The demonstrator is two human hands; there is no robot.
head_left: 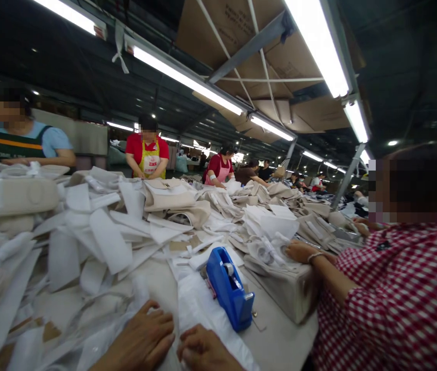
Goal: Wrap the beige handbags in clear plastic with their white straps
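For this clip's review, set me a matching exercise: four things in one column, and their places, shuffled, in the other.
Things:
1. Blue plastic tape dispenser
2. Boxy beige-grey bag
3. Red-and-white checked shirt
4. Yellow apron with a white front patch

Places:
A. Worn at the picture's right edge
B. Worn over a red top in the background
C. Right beside a co-worker's hand with a bracelet at the wrist
D. Just ahead of the camera wearer's right hand

Pairs: 1-D, 2-C, 3-A, 4-B
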